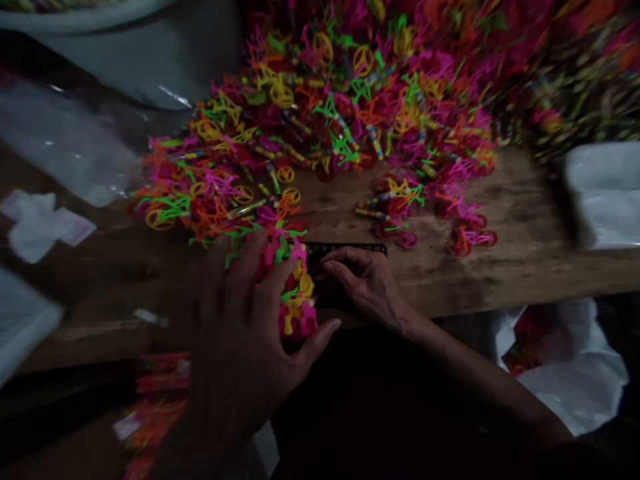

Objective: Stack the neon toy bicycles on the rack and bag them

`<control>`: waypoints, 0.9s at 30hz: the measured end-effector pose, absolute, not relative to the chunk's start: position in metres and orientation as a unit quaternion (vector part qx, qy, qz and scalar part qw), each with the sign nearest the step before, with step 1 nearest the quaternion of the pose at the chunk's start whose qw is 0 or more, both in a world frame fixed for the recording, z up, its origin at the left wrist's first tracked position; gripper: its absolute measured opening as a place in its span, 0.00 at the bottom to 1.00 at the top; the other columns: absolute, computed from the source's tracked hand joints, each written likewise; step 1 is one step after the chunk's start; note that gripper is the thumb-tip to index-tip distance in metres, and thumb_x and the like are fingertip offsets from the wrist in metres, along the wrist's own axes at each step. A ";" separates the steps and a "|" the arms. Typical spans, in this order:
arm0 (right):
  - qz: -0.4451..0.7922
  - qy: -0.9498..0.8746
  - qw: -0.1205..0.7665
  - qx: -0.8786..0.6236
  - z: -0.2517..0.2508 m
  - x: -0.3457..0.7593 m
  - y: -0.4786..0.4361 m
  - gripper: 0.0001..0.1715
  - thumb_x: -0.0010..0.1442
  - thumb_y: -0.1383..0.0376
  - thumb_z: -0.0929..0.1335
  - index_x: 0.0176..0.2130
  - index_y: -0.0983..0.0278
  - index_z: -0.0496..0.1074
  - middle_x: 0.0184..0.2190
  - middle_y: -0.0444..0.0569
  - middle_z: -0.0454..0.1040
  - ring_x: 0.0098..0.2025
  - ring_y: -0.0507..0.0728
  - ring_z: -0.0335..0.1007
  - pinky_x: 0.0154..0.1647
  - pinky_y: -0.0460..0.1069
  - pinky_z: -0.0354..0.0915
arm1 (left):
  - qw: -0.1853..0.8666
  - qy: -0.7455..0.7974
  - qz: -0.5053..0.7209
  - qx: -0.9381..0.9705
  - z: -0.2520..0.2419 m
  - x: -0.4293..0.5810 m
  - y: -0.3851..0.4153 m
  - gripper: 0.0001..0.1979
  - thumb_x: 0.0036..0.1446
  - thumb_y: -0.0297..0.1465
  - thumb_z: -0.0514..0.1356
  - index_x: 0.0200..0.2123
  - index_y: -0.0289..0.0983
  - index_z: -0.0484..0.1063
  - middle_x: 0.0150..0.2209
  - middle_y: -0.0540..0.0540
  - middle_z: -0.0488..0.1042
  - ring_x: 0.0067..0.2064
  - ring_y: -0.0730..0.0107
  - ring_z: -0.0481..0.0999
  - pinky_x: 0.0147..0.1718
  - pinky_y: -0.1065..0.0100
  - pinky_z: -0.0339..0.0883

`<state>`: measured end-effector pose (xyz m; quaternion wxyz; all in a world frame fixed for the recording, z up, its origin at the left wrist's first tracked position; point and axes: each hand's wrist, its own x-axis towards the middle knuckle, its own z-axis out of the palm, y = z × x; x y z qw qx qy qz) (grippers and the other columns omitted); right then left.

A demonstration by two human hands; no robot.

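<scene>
My left hand (250,327) is spread out above the bench's front edge, fingers apart, over a cluster of pink, yellow and green plastic pieces (300,293). Those pieces sit on the left part of a black tray (350,248) with a perforated rim. My right hand (370,283) is at the tray's right part, its thumb and index finger pinched together. What that pinch holds, if anything, is too dark to make out. Just beyond both hands lies a heap of small bright plastic toy parts (345,120), some with wheels and patterned tubes.
A wooden bench (520,247) runs across the view. At the upper left stands a large pale tub (165,47); clear plastic bags (65,140) lie below it. White packets (605,193) are at the right. Below the bench are a white bag (575,373) and red-orange packs (160,413).
</scene>
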<state>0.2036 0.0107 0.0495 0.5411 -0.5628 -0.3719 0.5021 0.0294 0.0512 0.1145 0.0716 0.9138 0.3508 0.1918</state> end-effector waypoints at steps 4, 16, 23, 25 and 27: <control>0.223 -0.524 0.503 -0.650 0.059 0.244 0.006 0.11 0.69 0.63 0.66 0.39 0.62 0.78 0.36 0.48 0.80 0.37 0.54 0.76 0.40 0.49 0.69 | 0.068 0.255 0.182 0.947 0.111 0.042 0.077 0.27 0.66 0.38 0.58 0.67 0.47 0.66 0.75 0.45 0.57 0.77 0.33 0.48 0.71 0.26 0.45; 0.019 -0.699 0.234 -0.676 0.050 0.295 0.059 0.10 0.71 0.66 0.63 0.41 0.59 0.74 0.46 0.54 0.76 0.55 0.65 0.68 0.61 0.65 0.63 | 0.124 0.294 0.116 0.940 0.107 0.052 0.082 0.26 0.65 0.31 0.55 0.66 0.47 0.70 0.73 0.47 0.62 0.77 0.40 0.53 0.74 0.29 0.39; 0.090 -0.540 0.490 -0.678 0.080 0.275 0.004 0.09 0.70 0.58 0.68 0.39 0.59 0.71 0.32 0.45 0.73 0.32 0.54 0.69 0.38 0.52 0.67 | 0.132 0.343 0.105 0.924 0.114 0.060 0.082 0.26 0.65 0.31 0.54 0.65 0.48 0.70 0.73 0.49 0.63 0.76 0.40 0.54 0.73 0.29 0.41; 0.140 -0.507 0.512 -0.679 0.065 0.268 -0.015 0.06 0.69 0.60 0.69 0.40 0.59 0.72 0.33 0.44 0.74 0.32 0.53 0.70 0.36 0.51 0.66 | 0.113 0.355 0.105 0.922 0.113 0.061 0.081 0.24 0.66 0.30 0.53 0.65 0.43 0.70 0.73 0.46 0.63 0.76 0.41 0.55 0.73 0.29 0.42; 0.155 -0.529 0.490 -0.675 0.047 0.265 -0.027 0.06 0.68 0.61 0.69 0.39 0.60 0.72 0.33 0.45 0.75 0.34 0.55 0.71 0.37 0.52 0.67 | 0.094 0.361 0.102 0.922 0.112 0.061 0.081 0.23 0.68 0.30 0.53 0.64 0.41 0.69 0.73 0.46 0.63 0.75 0.42 0.56 0.73 0.31 0.44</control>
